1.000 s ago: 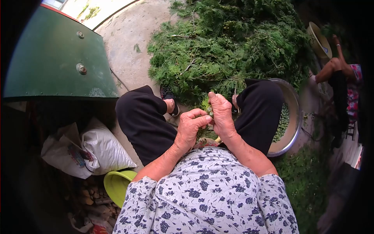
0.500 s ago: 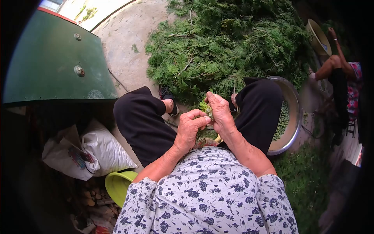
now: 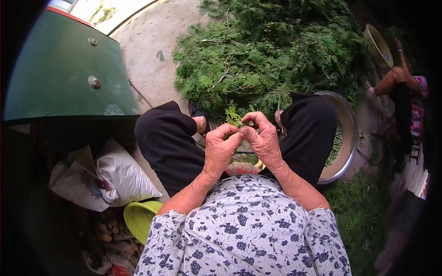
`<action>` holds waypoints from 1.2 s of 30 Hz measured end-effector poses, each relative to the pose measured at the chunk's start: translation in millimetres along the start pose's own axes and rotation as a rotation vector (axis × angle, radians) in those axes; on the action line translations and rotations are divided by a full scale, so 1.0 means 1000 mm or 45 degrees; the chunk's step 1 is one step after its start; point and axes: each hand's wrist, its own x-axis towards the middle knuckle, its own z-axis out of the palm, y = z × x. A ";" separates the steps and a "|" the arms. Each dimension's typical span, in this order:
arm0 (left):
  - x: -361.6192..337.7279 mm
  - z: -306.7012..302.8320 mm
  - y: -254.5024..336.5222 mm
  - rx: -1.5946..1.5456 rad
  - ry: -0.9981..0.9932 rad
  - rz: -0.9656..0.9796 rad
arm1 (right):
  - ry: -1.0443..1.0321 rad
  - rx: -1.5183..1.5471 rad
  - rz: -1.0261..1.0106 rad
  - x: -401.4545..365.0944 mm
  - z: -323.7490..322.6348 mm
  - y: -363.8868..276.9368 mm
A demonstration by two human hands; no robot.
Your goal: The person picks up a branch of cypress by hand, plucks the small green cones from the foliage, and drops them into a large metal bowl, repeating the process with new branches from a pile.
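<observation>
My left hand [image 3: 221, 151] is closed, its thumb and forefinger pinching a small yellow-green evergreen sprig [image 3: 231, 114] that sticks up beyond the fingertips. Against it, my right hand [image 3: 263, 141] is also closed in a pinch, thumb and curled forefinger meeting the left fingertips. What lies between the right fingertips is too small to make out. Below both hands, between my knees, sits a bowl or basket with a reddish patterned side [image 3: 241, 169], partly hidden. Beyond my feet lies a large heap of green evergreen branches [image 3: 267, 60].
Beside my right knee stands a wide metal basin [image 3: 348, 161] with small green cones [image 3: 336, 146]. To the left are a green metal panel [image 3: 60, 69], a white sack [image 3: 124, 177] and a lime-green basin [image 3: 138, 220]. Another person [image 3: 407, 92] sits at far right near a tan basin [image 3: 378, 46].
My right hand has come down and turned so that its fingertips meet the left ones. The sprig now points up and left from between the hands.
</observation>
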 end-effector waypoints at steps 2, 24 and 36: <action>0.000 0.000 0.002 0.127 0.002 0.098 | -0.004 -0.055 0.018 0.000 0.003 0.002; 0.037 -0.054 -0.002 -1.273 0.023 -0.133 | 1.254 -0.031 0.335 -0.060 -0.259 0.074; 0.046 -0.056 0.000 -1.565 0.144 -0.221 | 1.481 -0.785 0.715 -0.108 -0.308 0.146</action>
